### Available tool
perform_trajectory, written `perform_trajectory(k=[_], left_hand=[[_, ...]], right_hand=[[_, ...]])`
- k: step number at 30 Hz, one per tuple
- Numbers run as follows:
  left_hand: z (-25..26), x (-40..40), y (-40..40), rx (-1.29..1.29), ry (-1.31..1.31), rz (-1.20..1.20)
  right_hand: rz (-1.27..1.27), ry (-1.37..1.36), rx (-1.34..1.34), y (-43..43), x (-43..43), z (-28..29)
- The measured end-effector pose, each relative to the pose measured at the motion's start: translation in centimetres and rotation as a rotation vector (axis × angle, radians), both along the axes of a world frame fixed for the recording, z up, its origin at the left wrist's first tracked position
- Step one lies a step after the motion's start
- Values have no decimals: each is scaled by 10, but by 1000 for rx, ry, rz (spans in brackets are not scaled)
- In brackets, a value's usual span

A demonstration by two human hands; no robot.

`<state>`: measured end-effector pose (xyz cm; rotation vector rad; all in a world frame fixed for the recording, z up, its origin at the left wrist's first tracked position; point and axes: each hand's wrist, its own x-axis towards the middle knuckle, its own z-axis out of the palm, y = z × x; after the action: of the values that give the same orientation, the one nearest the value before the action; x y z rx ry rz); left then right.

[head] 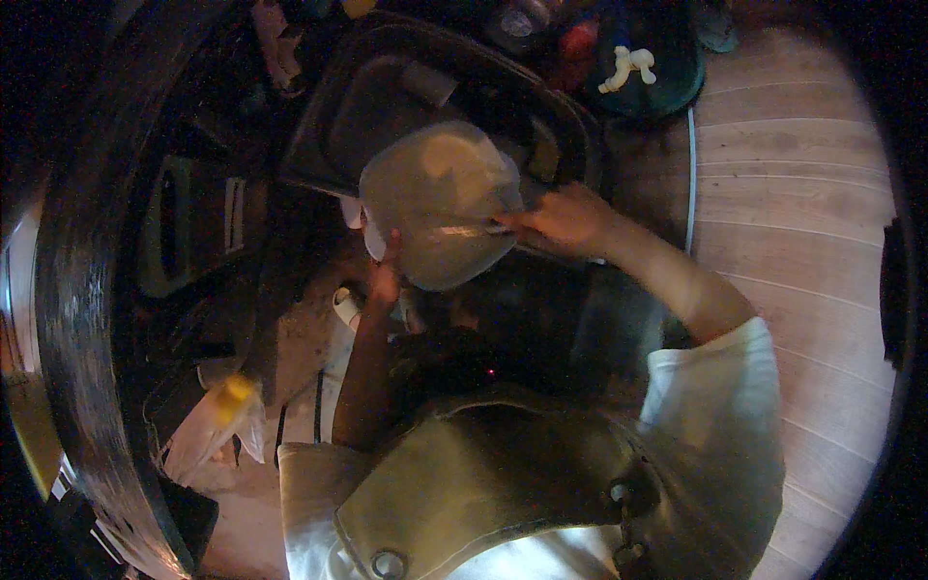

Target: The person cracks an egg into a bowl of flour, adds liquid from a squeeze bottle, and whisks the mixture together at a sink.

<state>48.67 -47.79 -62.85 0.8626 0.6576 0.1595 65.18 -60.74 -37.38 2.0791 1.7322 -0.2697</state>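
Note:
A large pale rounded object, blurred and too dim to name exactly, is held up between my two hands. At its lower left edge is my left hand, with the thumb against the rim. The fingers of my right hand press on its right side, by a small bright streak. Behind it lies a dark tub or basin with a wide rim, partly hidden by the pale object. A white curved piece shows between the pale object and my left hand.
Pale pipe fittings lie on a dark green container at the top right. Wood planks run down the right side. A clear plastic bag with something yellow stands at the lower left. A white pipe end is beside my left forearm.

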Motion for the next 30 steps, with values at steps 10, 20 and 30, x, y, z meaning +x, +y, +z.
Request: perform_trajectory(k=[10,20,30], left_hand=[[15,-4,-2,-99,36,-49],[29,-4,-3,29,-36,66],[27,-1,-12,-96,2,24]], right_hand=[[-41,29,-87,-30,15,0],[-179,57,-288,-25,12,23],[-318,70,-262,-36,29,-9]])
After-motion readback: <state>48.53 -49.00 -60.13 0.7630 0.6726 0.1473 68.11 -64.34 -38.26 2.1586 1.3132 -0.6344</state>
